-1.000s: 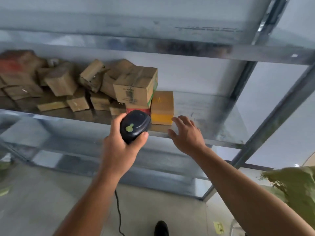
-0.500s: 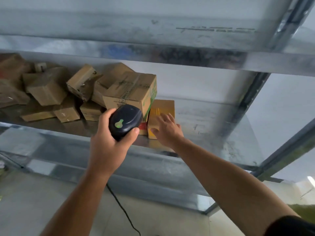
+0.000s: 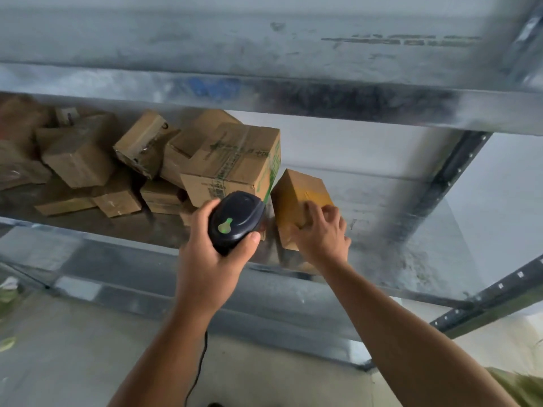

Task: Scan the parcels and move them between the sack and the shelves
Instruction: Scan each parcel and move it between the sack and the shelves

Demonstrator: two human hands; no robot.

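My left hand (image 3: pixel 211 259) grips a black barcode scanner (image 3: pixel 235 220) with a green button, held up in front of the metal shelf (image 3: pixel 88 227). My right hand (image 3: pixel 321 235) holds a small yellow-brown parcel (image 3: pixel 296 195) at the shelf's front, fingers curled over its near corner; the parcel is tilted. Just left of it stands a larger taped cardboard box (image 3: pixel 235 163) with green print. Behind and left lies a heap of several brown parcels (image 3: pixel 85 160). A corner of the green sack (image 3: pixel 520 386) shows at the bottom right.
The shelf above (image 3: pixel 293 95) overhangs the parcels. A dark perforated upright (image 3: pixel 449 177) stands at the right, with a slanted brace (image 3: pixel 484 301) below it. The scanner's cable (image 3: pixel 197 374) hangs down toward the concrete floor (image 3: pixel 58 362). The shelf's right part is bare metal.
My right hand moved in from the shelf's front edge onto the yellow-brown parcel, took hold of it and tilted it. The scanner stayed raised in my left hand.
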